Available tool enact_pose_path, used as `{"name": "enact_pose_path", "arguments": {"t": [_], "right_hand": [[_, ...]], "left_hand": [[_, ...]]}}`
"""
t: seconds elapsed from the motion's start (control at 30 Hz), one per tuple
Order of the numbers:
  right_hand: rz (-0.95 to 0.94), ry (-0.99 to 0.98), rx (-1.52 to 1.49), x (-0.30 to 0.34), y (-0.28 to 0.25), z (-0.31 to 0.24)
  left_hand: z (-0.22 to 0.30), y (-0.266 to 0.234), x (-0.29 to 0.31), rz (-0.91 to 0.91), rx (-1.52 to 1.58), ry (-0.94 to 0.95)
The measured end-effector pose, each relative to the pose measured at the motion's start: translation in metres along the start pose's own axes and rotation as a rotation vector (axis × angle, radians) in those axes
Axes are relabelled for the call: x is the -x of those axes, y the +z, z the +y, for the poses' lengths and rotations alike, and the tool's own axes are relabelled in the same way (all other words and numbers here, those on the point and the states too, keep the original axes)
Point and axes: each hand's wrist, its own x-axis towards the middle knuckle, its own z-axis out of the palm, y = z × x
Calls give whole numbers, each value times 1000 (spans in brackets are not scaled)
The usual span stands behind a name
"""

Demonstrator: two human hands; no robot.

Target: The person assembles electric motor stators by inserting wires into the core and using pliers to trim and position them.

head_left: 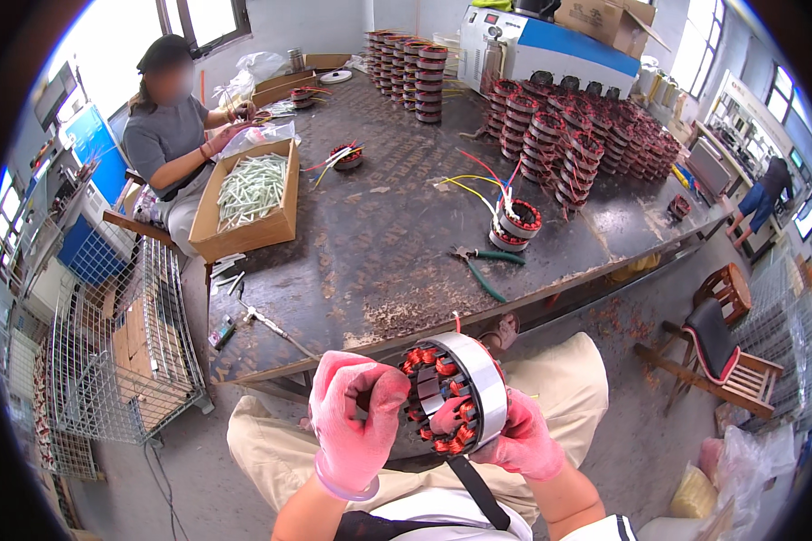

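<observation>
Right hand (525, 439) clamps the copper-wound stator (465, 413), likely heavy, rigid; grasp its silver outer ring (485, 383). Left hand (354, 419): grip hidden, cannot tell.

The stator (485, 374) is before the table (370, 252), which bears pliers (470, 255) (stacked stators (543, 149) behind them).

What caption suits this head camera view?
A pink-gloved right hand holds a wire-wound ring, left hand beside it, near a table with pliers.
</observation>
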Motion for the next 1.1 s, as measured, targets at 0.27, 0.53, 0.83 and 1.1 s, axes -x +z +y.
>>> {"name": "enact_pose_path", "arguments": {"t": [0.27,0.53,0.83,1.1], "right_hand": [[-108,-241,696,-19,3,-2],[-163,-494,1024,-30,20,11],[-84,-538,1345,-26,35,17],[-69,-534,1498,-22,37,14]], "left_hand": [[3,-7,0,19,-286,204],[-22,-19,34,177,480,-283],[-33,-20,69,30,598,-443],[-24,-26,65,-2,635,-656]]}}
